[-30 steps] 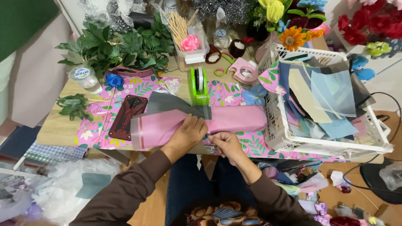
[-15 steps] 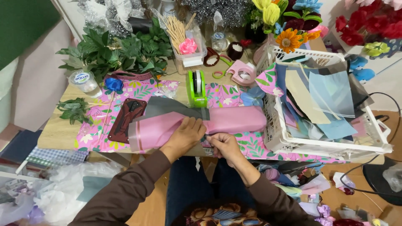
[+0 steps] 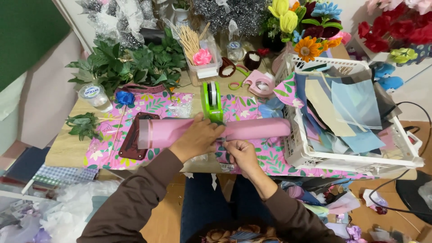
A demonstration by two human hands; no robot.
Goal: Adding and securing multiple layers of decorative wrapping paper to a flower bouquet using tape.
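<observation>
Paper that lay half unrolled a second ago is now a tight pink roll (image 3: 216,130) across the mat; my left hand (image 3: 198,137) clamps it, my right hand (image 3: 240,153) pinches its near edge, fingertips hidden underneath.

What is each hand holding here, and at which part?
The left hand grips the rolled pink paper around its middle. The right hand pinches at the roll's near edge beside it; what its fingertips hold is too small to tell.

Both hands close together, left hand (image 3: 199,136) palm down, right hand (image 3: 240,154) pinching below it
</observation>
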